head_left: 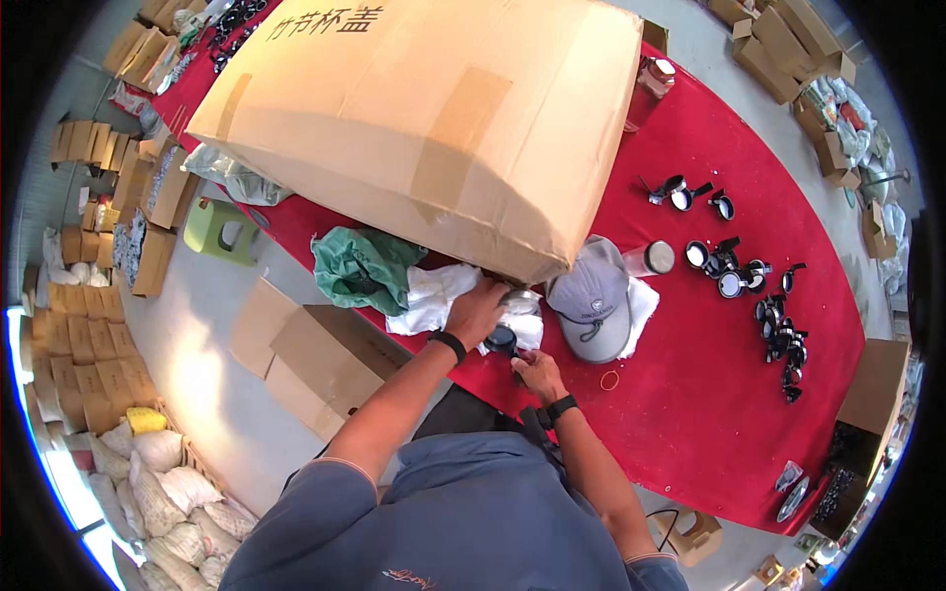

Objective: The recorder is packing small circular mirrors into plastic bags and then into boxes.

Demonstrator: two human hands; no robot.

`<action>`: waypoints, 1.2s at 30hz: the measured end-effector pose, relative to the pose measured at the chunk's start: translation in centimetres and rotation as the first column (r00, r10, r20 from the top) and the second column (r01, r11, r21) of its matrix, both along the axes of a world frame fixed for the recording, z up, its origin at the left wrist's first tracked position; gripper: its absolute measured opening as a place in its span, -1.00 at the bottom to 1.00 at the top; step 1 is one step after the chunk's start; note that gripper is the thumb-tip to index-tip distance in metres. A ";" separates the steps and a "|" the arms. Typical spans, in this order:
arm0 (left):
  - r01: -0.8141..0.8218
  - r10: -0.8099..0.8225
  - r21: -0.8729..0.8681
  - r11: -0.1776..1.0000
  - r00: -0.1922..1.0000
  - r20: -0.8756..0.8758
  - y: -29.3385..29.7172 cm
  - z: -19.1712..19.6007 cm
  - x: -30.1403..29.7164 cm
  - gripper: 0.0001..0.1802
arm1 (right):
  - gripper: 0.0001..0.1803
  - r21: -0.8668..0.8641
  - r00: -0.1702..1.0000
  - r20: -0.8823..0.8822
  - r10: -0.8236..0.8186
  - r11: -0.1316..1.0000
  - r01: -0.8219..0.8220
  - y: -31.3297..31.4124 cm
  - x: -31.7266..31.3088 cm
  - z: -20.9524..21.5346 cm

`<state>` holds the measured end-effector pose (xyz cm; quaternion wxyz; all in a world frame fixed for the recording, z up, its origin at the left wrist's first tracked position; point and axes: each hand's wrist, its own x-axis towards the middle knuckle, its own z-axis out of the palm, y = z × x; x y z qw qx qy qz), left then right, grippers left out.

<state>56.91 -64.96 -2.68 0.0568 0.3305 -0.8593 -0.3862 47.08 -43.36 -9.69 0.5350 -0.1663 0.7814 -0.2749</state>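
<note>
My right hand (pixel 539 374) is closed on a black round lid with a short handle (pixel 501 341), near the table's front edge. Just beyond it, my left hand (pixel 476 310) is over a white cloth (pixel 432 299), its fingers curled beside a small greyish piece (pixel 515 297) that I cannot make out. The fingertips of that hand are partly hidden. A crumpled green bag (pixel 365 268) lies left of the cloth. To the right sits a grey cap (pixel 593 300), partly on another white cloth (pixel 641 313).
A large cardboard box (pixel 424 118) looms over the far side of the red table (pixel 680 414). Right of the cap are a clear jar (pixel 650 259) and several black lids (pixel 730 284). Open cartons (pixel 330 360) stand at the left. A green stool (pixel 219 232) is on the floor.
</note>
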 end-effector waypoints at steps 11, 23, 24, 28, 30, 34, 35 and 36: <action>0.101 -0.106 -0.054 0.993 0.989 -0.103 -0.6 -1.1 1.9 -0.76 | -0.62 -0.038 0.988 -0.141 0.067 0.997 -0.073 5.8 -1.3 2.1; 0.037 -0.056 -0.142 0.989 0.990 -0.132 -0.7 -1.5 0.3 -0.83 | -0.65 0.041 0.905 -0.286 -0.315 0.940 0.340 15.5 0.2 0.2; 0.059 -0.089 -0.195 0.979 0.984 -0.152 -0.8 -0.9 -0.4 -0.83 | -0.65 0.035 0.887 -0.309 -0.343 0.928 0.371 15.4 0.0 0.2; 0.040 -0.066 -0.150 0.988 0.982 -0.175 0.1 0.1 -0.4 -0.83 | -0.60 -0.010 0.843 -0.319 -0.433 0.891 0.454 15.2 0.8 0.7; 0.033 -0.073 -0.199 0.979 0.978 -0.196 0.5 1.2 0.0 -0.82 | -0.57 -0.015 0.832 -0.309 -0.461 0.877 0.480 14.3 0.6 0.9; 0.004 -0.055 -0.254 0.967 0.980 -0.193 0.3 1.8 1.0 -0.81 | -0.44 -0.032 0.842 -0.154 -0.518 0.854 0.519 13.0 0.5 2.2; -0.032 -0.018 -0.238 0.971 0.979 -0.204 0.3 2.1 1.0 -0.82 | -0.39 -0.050 0.833 -0.085 -0.546 0.838 0.544 12.9 0.4 2.3; -0.066 0.018 -0.219 0.973 0.977 -0.213 0.3 2.2 1.0 -0.82 | -0.35 -0.083 0.807 -0.100 -0.582 0.813 0.576 12.7 0.5 2.4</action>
